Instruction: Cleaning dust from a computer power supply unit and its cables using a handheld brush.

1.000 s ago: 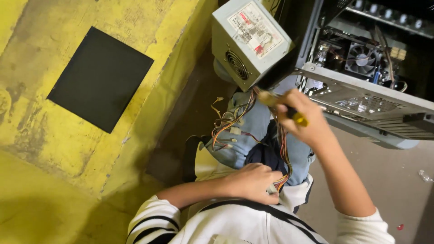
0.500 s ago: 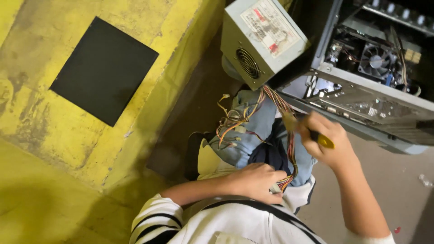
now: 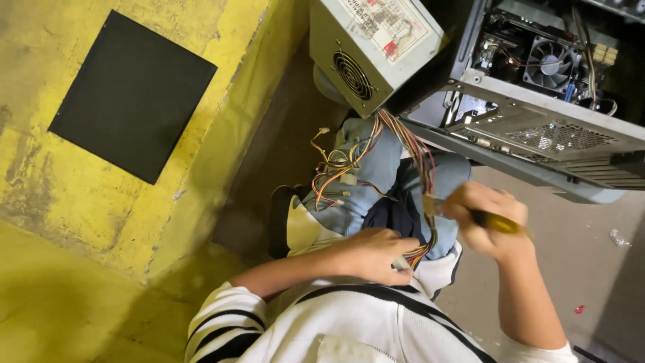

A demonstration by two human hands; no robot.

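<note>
Left hand (image 3: pixel 373 255) fingers clamped the wires (image 3: pixel 420 252). Right hand (image 3: pixel 487 225) gripped a screwdriver (image 3: pixel 494 222) beside them. The power supply (image 3: pixel 373 47) sat out of the case (image 3: pixel 537 128), wires trailing.

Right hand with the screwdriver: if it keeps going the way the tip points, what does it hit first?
Likely the cable bundle: the right hand aims the screwdriver leftward at it, by a pale connector. Depth is unclear.

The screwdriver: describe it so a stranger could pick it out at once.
Start at the open computer case at the upper right and drop below its grey edge to the right hand. The screwdriver is gripped in that fist. Its yellow-and-black handle sets it apart from the coloured wires beside it.
</note>
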